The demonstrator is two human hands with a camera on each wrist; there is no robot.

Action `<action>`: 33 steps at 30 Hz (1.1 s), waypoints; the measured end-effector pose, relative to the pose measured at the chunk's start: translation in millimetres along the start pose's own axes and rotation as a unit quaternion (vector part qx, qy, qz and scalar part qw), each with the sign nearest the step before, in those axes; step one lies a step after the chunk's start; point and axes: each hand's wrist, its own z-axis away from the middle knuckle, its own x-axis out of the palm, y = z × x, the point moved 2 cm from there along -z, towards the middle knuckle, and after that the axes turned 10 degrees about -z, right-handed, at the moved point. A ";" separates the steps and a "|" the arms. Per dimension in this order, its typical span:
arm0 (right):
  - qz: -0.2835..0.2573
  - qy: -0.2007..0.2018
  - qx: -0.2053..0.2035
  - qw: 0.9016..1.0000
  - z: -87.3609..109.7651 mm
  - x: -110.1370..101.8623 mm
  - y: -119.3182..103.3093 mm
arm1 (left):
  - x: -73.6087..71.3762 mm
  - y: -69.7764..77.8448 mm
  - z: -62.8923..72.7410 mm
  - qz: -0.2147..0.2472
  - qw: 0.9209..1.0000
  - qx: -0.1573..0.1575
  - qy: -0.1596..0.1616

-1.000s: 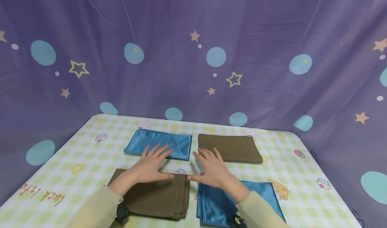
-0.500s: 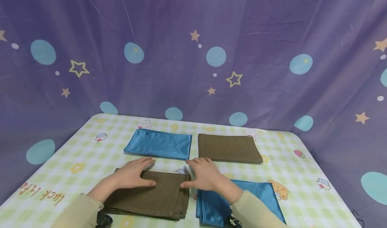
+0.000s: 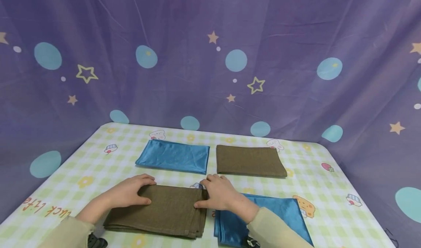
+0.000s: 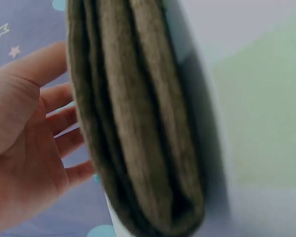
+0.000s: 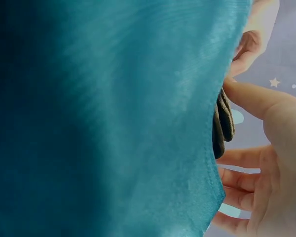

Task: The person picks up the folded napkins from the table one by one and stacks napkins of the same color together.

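A folded brown cloth (image 3: 167,213) lies at the front left of the table. My left hand (image 3: 127,192) is over its far left corner, thumb on top and fingers spread near the far edge; the left wrist view shows the folded layers (image 4: 138,123) in front of those fingers. At the far right corner, my right hand (image 3: 219,192) has its thumb over the cloth and its fingers reaching past the far edge. A folded blue satin cloth (image 3: 273,215) lies beneath my right forearm and hides part of the brown layers (image 5: 218,133) in the right wrist view.
Behind, another folded blue cloth (image 3: 172,156) lies on the left and a folded brown cloth (image 3: 250,161) on the right. A green-checked cover (image 3: 332,204) is on the table. A purple patterned curtain (image 3: 184,80) hangs round the far side and the sides.
Both hands have come back toward the front brown cloth from near the rear cloths. My left hand has slid left to its far left corner; my right has shifted slightly left and nearer.
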 end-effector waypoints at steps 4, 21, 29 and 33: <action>0.009 0.002 -0.001 1.000 -0.3 0.8 -0.7 | -1.5 -6.4 5.0 0.006 1.000 -0.006 -0.006; 0.008 0.025 -0.004 1.000 -0.7 1.0 -4.8 | -2.9 -23.6 8.7 0.008 1.000 -0.022 0.014; -0.020 0.025 0.001 1.000 -2.9 0.5 -5.3 | -4.0 -21.2 5.9 -0.004 0.999 -0.023 0.032; -0.031 0.033 0.001 0.999 -3.4 0.2 -4.7 | -4.7 -19.4 4.4 -0.005 0.999 -0.028 0.034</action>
